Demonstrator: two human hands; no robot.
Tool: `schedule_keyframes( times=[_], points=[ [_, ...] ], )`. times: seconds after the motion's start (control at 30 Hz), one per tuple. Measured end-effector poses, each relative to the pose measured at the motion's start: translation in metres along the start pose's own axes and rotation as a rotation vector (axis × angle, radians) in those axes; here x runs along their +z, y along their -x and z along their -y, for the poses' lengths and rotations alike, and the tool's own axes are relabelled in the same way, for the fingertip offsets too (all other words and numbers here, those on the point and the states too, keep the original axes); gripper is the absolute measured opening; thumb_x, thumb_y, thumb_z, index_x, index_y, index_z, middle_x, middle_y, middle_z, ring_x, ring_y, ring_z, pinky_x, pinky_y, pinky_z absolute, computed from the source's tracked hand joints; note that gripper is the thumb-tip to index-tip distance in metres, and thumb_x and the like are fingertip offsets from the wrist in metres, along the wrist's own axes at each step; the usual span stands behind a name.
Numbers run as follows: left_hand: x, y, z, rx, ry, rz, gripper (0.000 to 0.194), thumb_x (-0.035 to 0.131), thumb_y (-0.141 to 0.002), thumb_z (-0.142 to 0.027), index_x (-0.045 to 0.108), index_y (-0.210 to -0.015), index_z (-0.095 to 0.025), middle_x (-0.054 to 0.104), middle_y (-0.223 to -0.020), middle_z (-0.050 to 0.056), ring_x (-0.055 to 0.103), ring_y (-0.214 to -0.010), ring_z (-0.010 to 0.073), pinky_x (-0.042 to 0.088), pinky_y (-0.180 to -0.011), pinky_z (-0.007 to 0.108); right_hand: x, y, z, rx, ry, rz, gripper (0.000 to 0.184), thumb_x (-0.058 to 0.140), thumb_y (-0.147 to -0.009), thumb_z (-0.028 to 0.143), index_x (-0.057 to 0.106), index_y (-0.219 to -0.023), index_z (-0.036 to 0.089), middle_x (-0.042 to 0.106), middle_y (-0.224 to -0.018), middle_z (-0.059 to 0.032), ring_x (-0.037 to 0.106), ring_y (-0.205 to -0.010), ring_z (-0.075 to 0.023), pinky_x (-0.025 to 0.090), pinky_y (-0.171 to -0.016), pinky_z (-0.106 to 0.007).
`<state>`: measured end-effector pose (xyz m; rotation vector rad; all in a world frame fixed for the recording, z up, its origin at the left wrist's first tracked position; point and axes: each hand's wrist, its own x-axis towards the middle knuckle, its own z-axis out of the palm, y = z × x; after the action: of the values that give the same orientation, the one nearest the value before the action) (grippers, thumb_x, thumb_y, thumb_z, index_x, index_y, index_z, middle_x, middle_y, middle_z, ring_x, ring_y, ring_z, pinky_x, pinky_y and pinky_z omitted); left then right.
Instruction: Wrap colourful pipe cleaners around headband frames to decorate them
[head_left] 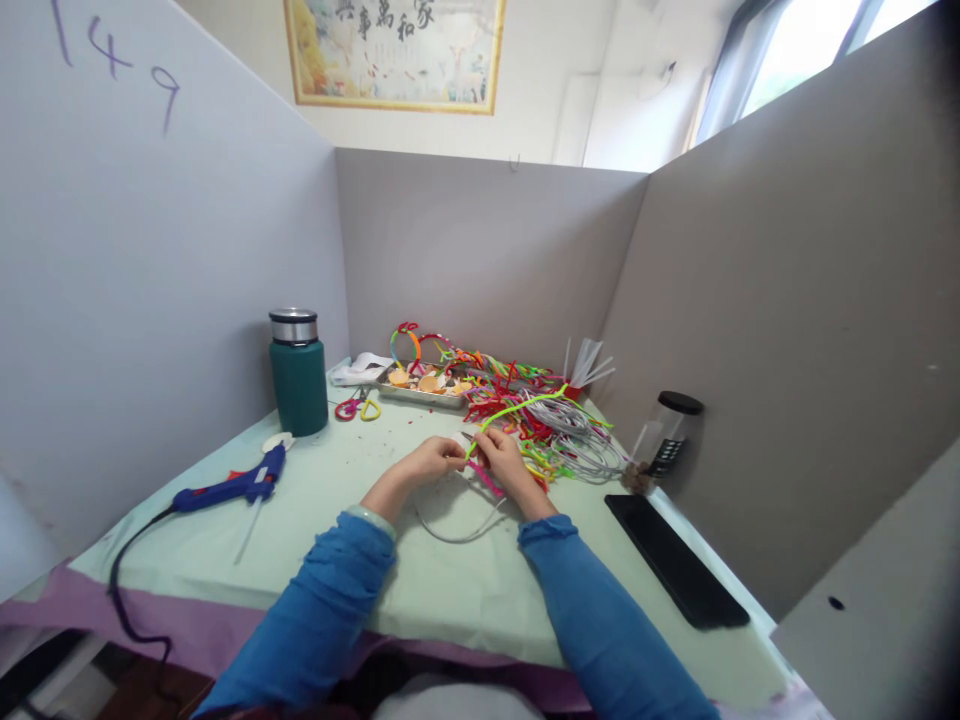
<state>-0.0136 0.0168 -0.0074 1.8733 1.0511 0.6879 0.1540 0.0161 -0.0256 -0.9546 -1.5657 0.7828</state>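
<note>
Close together over the middle of the table, my left hand (435, 460) and my right hand (506, 462) both have their fingertips pinched. Between them is the lower end of a yellow-green pipe cleaner (517, 406), whose free length curves up to the right. Just below the fingers runs a short pink fuzzy pipe cleaner (487, 479). A thin grey hoop (459, 541), like a headband, hangs under the hands, its upper part hidden by them. Something dark and pointed shows by the right fingertips; I cannot make out what it is.
Behind my hands lies a heap of coloured pipe cleaners (517, 375) beside grey hoops (577, 430). A metal tray (424, 398), scissors (369, 409) and a green bottle (298, 385) stand further left. A blue glue gun (232, 490) and a black phone-like slab (675, 560) flank me.
</note>
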Motion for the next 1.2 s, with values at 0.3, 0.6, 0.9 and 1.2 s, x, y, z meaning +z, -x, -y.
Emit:
schedule_keyframes(
  times=[0.3, 0.6, 0.9, 1.2],
  points=[
    [-0.0031, 0.0046, -0.0014, -0.059, 0.05, 0.045, 0.039, 0.055, -0.072, -0.053, 0.052, -0.064, -0.015, 0.037, -0.046, -0.005, 0.028, -0.04, 0.0065, 0.019, -0.043, 0.024, -0.001, -0.0008, -0.0058, -0.01, -0.011, 0.044, 0.031, 0.047, -0.085, 0.041, 0.051, -0.063, 0.018, 0.048, -0.05, 0.004, 0.044, -0.046, -0.0097, 0.034, -0.048, -0.022],
    [-0.0013, 0.0041, -0.0024, -0.083, 0.019, 0.009, 0.042, 0.053, -0.073, -0.056, 0.046, -0.059, -0.017, 0.036, -0.042, -0.006, 0.027, -0.036, 0.0059, 0.02, -0.042, 0.024, -0.0008, 0.0009, -0.0014, -0.005, 0.037, 0.038, 0.032, 0.048, -0.084, 0.042, 0.05, -0.062, 0.018, 0.048, -0.051, 0.0038, 0.042, -0.046, -0.0094, 0.032, -0.047, -0.022],
    [-0.0011, 0.0059, -0.0042, -0.05, 0.012, -0.005, 0.041, 0.06, -0.068, -0.055, 0.056, -0.066, -0.014, 0.037, -0.045, -0.006, 0.028, -0.04, 0.0063, 0.019, -0.043, 0.024, -0.001, -0.0009, -0.0048, -0.009, 0.037, 0.027, 0.031, 0.049, -0.082, 0.041, 0.05, -0.061, 0.019, 0.049, -0.051, 0.0038, 0.043, -0.046, -0.0097, 0.033, -0.048, -0.022],
    [0.0005, 0.0075, -0.0086, -0.031, -0.016, -0.045, 0.038, 0.062, -0.066, -0.05, 0.061, -0.07, -0.012, 0.041, -0.05, -0.005, 0.03, -0.045, 0.0069, 0.023, -0.048, 0.024, -0.0004, -0.0008, -0.0038, -0.023, 0.039, 0.025, 0.03, 0.049, -0.082, 0.039, 0.05, -0.061, 0.018, 0.048, -0.051, 0.0042, 0.043, -0.046, -0.0093, 0.033, -0.048, -0.022]
  ],
)
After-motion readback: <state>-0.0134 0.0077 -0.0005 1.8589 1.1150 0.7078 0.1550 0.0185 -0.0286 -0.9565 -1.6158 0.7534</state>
